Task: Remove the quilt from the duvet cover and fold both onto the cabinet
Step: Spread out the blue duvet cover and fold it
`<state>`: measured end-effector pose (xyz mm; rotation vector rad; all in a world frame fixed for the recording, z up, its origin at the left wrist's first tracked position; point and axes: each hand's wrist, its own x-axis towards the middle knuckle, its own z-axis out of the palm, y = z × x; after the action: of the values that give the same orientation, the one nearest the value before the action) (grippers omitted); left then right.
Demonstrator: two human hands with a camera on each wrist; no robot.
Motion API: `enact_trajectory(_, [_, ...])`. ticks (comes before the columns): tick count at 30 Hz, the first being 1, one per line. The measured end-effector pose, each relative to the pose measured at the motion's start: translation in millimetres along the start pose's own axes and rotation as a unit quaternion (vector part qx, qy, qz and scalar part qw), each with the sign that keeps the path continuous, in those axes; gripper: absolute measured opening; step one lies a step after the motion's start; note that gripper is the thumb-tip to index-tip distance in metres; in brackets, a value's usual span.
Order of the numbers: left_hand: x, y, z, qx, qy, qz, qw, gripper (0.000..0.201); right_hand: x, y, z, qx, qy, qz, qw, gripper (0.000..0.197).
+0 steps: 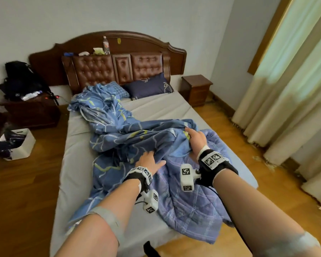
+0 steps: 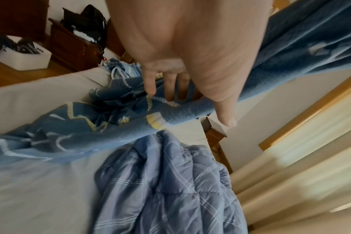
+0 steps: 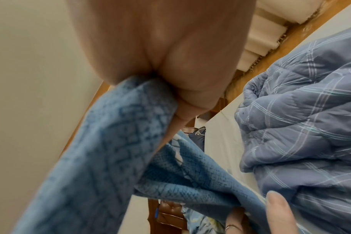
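Quilt point(image 1: 191, 206) and duvet cover point(image 1: 119, 130) are both lying on the bed point(image 1: 76, 164), the plaid quilt bunched at the near right corner and partly hanging over the foot end, the patterned cover trailing from the hands toward the headboard point(image 1: 119, 67). The right hand point(image 1: 195, 136) is gripping a bunched fold of the cover, fingers curled round it, while the left hand point(image 1: 150, 162) is lying on the cover's edge just beside the quilt, thumb stretched out and fingers reaching into the cloth. The quilt seems almost free, so the step in hand is probably peeling the last of the cover off it. Doing that well likely means lifting the cover by its open hem with the right hand, pinning the quilt with the left, and drawing the cover away toward the headboard without dragging the quilt off the bed. Only the head view is showing the whole layout and the nightstand point(image 1: 196, 89). The left wrist view is showing the fingers point(image 2: 150, 85) tucking under the raised edge, and the right wrist view is revealing cloth wedged into the palm.
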<state>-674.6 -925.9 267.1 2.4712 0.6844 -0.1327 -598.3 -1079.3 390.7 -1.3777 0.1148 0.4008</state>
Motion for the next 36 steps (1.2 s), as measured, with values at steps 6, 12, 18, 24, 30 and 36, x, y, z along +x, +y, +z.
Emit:
enact_trajectory(6, [58,56,4,-0.025,0.051,-0.028,0.998,0.035,49,-46,-50,0.024,0.027,-0.005,0.999,0.029])
enact_trajectory(12, [96,103,-1,-0.051,0.038,-0.033,0.997,0.028,143,-54,-119,-0.035,0.146,-0.012,0.989,0.028])
enact_trajectory(18, [108,170,17,0.075,0.04,-0.019,0.996,0.064,218,-53,-181,-0.1,0.189,0.005,0.977,0.036])
enact_trajectory(24, [85,236,67,0.221,0.078,-0.154,0.96,0.031,255,-73,-239,-0.121,0.202,-0.025,0.972,0.034])
enact_trajectory(30, [46,255,87,0.16,0.134,-0.193,0.959,0.045,278,-89,-281,-0.158,0.183,-0.021,0.97,0.037])
enact_trajectory(36, [46,320,96,0.043,0.129,-0.135,0.982,0.02,268,-96,-320,-0.304,0.076,0.094,0.945,0.083])
